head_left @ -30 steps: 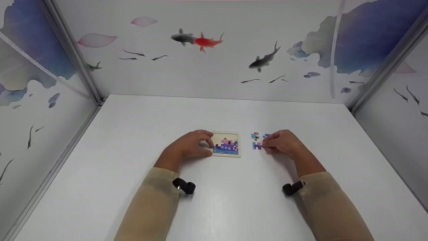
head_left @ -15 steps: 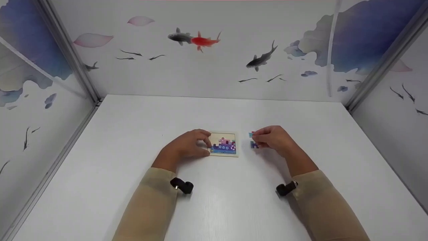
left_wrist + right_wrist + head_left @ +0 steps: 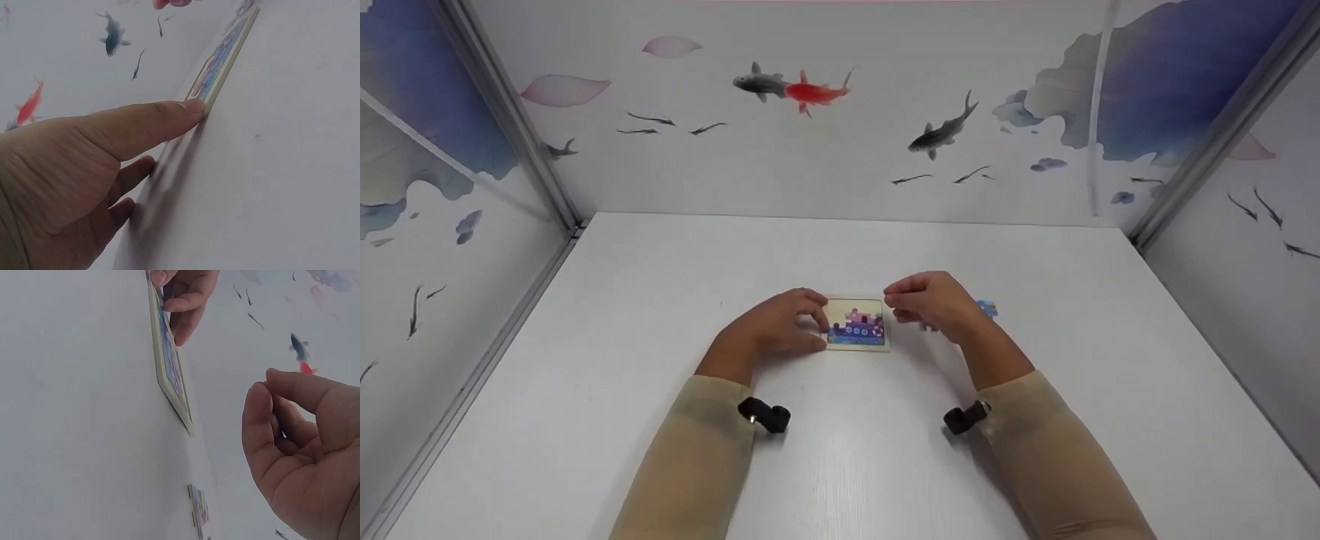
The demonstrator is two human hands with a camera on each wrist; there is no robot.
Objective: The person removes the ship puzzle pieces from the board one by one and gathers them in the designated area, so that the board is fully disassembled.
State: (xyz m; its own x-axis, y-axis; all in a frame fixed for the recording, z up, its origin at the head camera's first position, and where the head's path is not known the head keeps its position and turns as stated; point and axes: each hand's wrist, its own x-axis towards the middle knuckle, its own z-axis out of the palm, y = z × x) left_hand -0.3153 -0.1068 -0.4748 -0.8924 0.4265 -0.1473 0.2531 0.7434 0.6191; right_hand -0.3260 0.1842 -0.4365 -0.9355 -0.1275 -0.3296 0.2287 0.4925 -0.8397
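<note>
A small square wooden puzzle board [image 3: 838, 305] with a pink and purple ship picture lies flat on the white table; its upper part shows bare wood. My left hand [image 3: 769, 330] grips its left side, thumb at the near corner and index finger at the far corner. Just off the board's far right corner, my right hand [image 3: 936, 301] is raised with thumb and index fingertips pinched together. The puzzle piece between them is almost wholly hidden by the fingers. Loose puzzle pieces [image 3: 198, 509] lie beyond the board in the right wrist view.
A blue loose piece [image 3: 987, 307] lies right of my right wrist, and a purple one [image 3: 928, 327] is partly covered by that hand. White panels [image 3: 810, 165] painted with fish and leaves enclose the table [image 3: 840, 450] at the back and sides.
My right hand has moved left from the loose pieces to the board's right edge, lifting, fingertips pinched; the blue piece behind it now shows. The left hand stays on the board.
</note>
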